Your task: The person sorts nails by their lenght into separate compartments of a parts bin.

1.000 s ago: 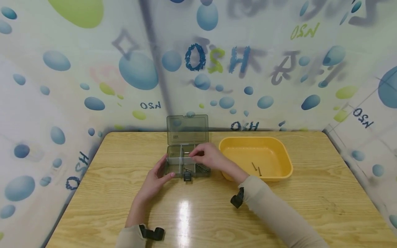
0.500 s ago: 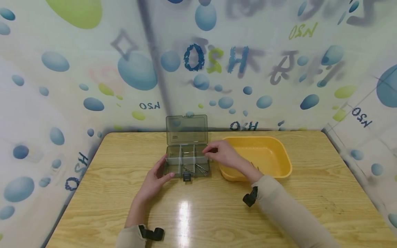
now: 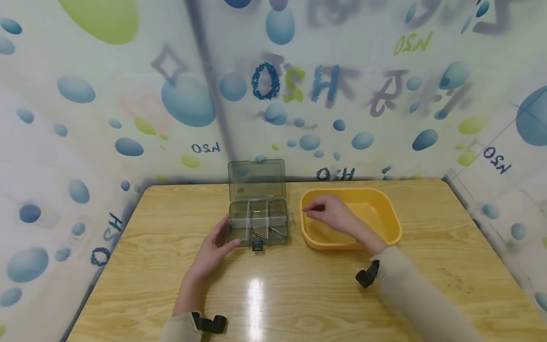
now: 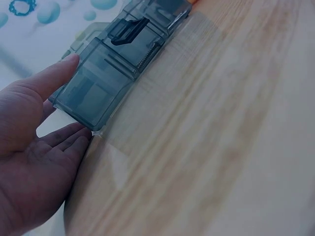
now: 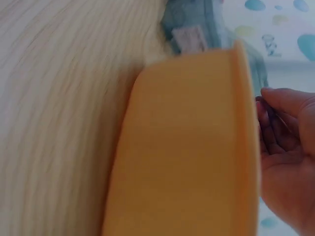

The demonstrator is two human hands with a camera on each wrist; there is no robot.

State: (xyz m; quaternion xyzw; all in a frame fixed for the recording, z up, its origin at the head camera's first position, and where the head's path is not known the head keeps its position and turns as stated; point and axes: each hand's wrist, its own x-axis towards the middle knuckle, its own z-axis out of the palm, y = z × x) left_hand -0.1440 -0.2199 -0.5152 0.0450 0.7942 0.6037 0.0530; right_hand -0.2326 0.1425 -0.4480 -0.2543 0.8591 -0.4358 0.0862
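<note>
A smoky clear compartment box (image 3: 258, 221) stands on the table with its lid (image 3: 256, 180) raised at the back. Screws (image 3: 278, 232) lie in its front right compartment, and a screw (image 3: 259, 234) in the front middle one. My left hand (image 3: 213, 247) rests against the box's left end, thumb at the front, fingers behind; the left wrist view shows the fingers straight. Over the left side of a yellow bin (image 3: 354, 246) hovers my right hand (image 3: 335, 213), its fingers bent loosely toward the thumb. No held thing is plain between them; a dark sliver there in the right wrist view is blurred.
The bin stands to the right of the box with a narrow gap between them; my right hand and forearm hide part of its inside. The black latch (image 3: 257, 244) juts from the box's front. A patterned wall sheet (image 3: 273, 128) rises behind the wooden table (image 3: 282, 294).
My right hand has moved right, from above the box's middle and right compartments to over the bin, where it covers the screws seen earlier. My left hand stays at the box.
</note>
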